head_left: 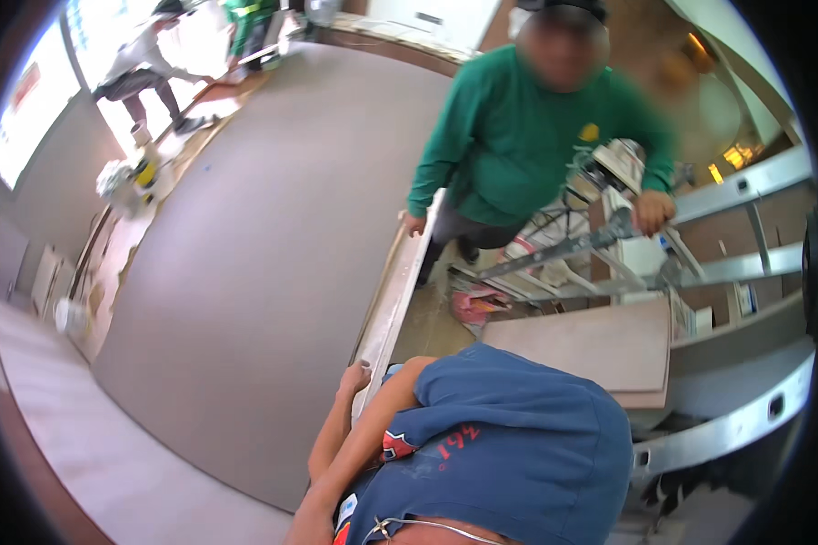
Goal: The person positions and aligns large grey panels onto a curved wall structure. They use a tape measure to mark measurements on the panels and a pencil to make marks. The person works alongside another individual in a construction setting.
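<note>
My left hand [359,373] is at the near right edge of a large flat grey-brown panel [273,227], its fingers curled closed over that edge. A long pale strip [386,313] runs along the same edge, close to my hand. A second bare arm [359,450] crosses in front of my left forearm from the lower edge; its hand does not show. A blue shirt [518,436] fills the lower middle and hides what lies under it. Farther along the panel's edge, a co-worker in a green top [509,136] rests one hand [414,223] on it.
The co-worker's other hand holds a metal ladder [736,195] on the right. Beside it lie a smaller board [591,345] and bags [477,304]. Two people, one in grey [145,64], work at the far left. A white bucket [70,316] stands left of the panel.
</note>
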`<move>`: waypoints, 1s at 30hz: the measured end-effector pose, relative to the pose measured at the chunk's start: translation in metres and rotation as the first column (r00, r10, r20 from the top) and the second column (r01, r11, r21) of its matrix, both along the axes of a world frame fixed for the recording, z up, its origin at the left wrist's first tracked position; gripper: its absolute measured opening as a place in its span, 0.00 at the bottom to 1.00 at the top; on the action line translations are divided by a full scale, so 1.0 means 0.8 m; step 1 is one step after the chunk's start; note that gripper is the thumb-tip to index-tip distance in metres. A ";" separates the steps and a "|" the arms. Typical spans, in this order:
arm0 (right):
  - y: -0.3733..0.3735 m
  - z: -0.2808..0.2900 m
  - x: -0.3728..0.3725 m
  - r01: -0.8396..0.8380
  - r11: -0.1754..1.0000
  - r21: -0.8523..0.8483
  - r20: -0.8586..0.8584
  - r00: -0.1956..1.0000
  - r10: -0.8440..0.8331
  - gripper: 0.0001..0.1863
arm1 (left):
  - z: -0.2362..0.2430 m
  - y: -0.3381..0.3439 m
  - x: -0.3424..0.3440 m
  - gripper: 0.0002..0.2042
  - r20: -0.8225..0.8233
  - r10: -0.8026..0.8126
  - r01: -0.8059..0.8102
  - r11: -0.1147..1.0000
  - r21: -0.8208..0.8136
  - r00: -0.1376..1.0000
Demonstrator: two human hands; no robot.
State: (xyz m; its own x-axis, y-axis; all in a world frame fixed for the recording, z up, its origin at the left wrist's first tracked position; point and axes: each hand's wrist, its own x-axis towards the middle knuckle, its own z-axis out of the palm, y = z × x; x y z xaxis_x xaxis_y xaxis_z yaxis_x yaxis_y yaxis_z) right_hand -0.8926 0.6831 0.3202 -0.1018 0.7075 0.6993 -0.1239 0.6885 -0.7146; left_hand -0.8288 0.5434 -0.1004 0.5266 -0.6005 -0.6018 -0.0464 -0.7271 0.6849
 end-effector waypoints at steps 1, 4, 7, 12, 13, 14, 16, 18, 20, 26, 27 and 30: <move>-0.001 0.005 0.002 0.029 0.999 -0.022 -0.002 1.000 -0.029 0.26 | 0.002 -0.011 -0.002 0.18 -0.008 -0.028 0.028 1.000 -0.006 1.000; -0.010 0.009 0.011 0.121 0.989 -0.086 -0.009 0.993 -0.122 0.26 | 0.018 -0.033 -0.010 0.18 -0.035 -0.080 0.079 0.996 -0.029 0.996; -0.012 0.012 0.020 0.154 0.981 -0.114 -0.013 0.988 -0.157 0.26 | 0.039 -0.041 -0.008 0.18 -0.035 -0.103 0.101 0.993 -0.055 0.994; -0.009 0.017 0.026 0.163 0.976 -0.141 -0.008 0.986 -0.166 0.26 | 0.051 -0.036 0.004 0.18 -0.010 -0.088 0.088 0.996 -0.034 0.996; -0.009 0.017 0.027 0.164 0.976 -0.146 -0.010 0.986 -0.167 0.26 | 0.052 -0.035 0.004 0.18 -0.011 -0.086 0.086 0.996 -0.034 0.996; -0.009 0.017 0.028 0.167 0.974 -0.151 -0.014 0.985 -0.171 0.26 | 0.053 -0.033 0.003 0.18 -0.012 -0.087 0.086 0.996 -0.033 0.996; -0.012 0.017 0.029 0.173 0.972 -0.159 -0.019 0.984 -0.178 0.26 | 0.054 -0.034 0.001 0.18 -0.016 -0.093 0.093 0.995 -0.026 0.996; -0.009 0.019 0.027 0.171 0.972 -0.161 -0.019 0.984 -0.176 0.26 | 0.050 -0.031 0.001 0.18 -0.014 -0.093 0.092 0.996 -0.011 0.996; -0.007 0.021 0.027 0.167 0.973 -0.162 -0.021 0.985 -0.172 0.26 | 0.033 -0.026 0.003 0.18 0.013 -0.075 0.075 0.997 -0.016 0.997; -0.011 0.021 0.031 0.183 0.967 -0.178 -0.037 0.981 -0.193 0.25 | 0.020 -0.025 0.002 0.19 0.009 -0.075 0.075 0.997 -0.023 0.997; -0.010 0.021 0.032 0.185 0.967 -0.178 -0.034 0.980 -0.194 0.25 | 0.019 -0.025 0.003 0.19 0.007 -0.068 0.068 0.997 -0.019 0.998; -0.004 0.025 0.030 0.166 0.970 -0.180 -0.028 0.984 -0.173 0.25 | 0.013 -0.013 0.013 0.19 0.011 -0.052 0.052 0.998 -0.021 0.999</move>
